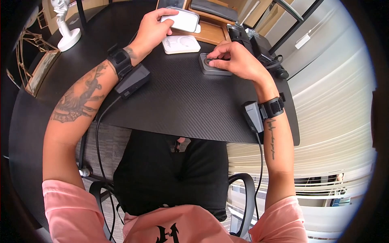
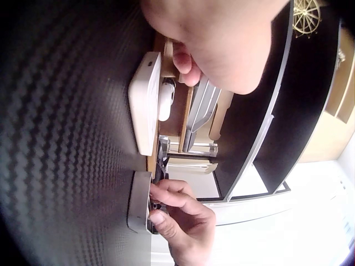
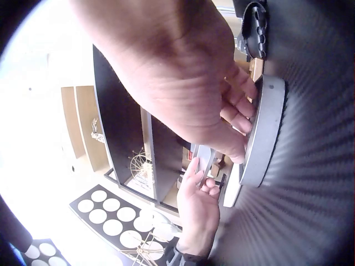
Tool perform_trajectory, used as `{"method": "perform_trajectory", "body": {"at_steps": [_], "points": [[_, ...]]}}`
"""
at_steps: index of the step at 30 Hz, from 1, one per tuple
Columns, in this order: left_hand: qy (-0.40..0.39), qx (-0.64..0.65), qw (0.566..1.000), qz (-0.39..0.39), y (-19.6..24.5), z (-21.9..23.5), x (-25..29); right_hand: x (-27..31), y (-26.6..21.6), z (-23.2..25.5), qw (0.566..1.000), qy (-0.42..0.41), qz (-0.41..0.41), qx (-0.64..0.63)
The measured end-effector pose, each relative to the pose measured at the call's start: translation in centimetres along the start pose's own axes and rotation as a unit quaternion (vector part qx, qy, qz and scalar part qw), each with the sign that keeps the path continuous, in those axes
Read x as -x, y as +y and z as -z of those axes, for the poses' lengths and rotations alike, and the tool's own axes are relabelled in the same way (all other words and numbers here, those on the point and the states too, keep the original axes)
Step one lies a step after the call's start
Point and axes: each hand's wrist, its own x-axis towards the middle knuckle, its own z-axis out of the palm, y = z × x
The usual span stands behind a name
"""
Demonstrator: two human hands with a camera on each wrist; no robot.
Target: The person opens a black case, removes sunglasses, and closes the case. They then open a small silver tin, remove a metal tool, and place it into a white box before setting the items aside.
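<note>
My left hand (image 1: 152, 32) holds up a shallow metal tin lid (image 1: 181, 18), its pale inside facing me, with the thumb and fingers at its left side. Just below that lid, a white rounded block (image 1: 182, 44) lies on the desk; its top carries a circle outline, and a small port shows in its side in the left wrist view. To the right, my right hand (image 1: 241, 60) reaches into a small grey tin (image 1: 216, 72) on the desk. Its thumb and forefinger pinch a dark round thing (image 1: 208, 61) at the tin's opening; the fingers partly hide it.
A wooden desk organiser (image 1: 212, 33) stands behind the tin and block, with a dark case (image 1: 214, 9) on top. Black items (image 1: 261, 50) stand at the right edge. A white figurine (image 1: 67, 34) and a wooden model (image 1: 42, 73) are at the left. Cables trail from both wrists.
</note>
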Motion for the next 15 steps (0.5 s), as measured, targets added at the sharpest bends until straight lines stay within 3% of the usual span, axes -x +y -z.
{"method": "perform_trajectory", "body": {"at_steps": [3, 15], "points": [[-0.004, 0.011, 1.000, 0.000, -0.18, -0.02, -0.15, 0.06, -0.11, 0.04, 0.999, 0.001, -0.033, -0.022], [-0.007, 0.010, 1.000, -0.002, -0.01, 0.12, -0.11, -0.18, 0.83, -0.32, 0.999, -0.005, -0.029, -0.040]]}}
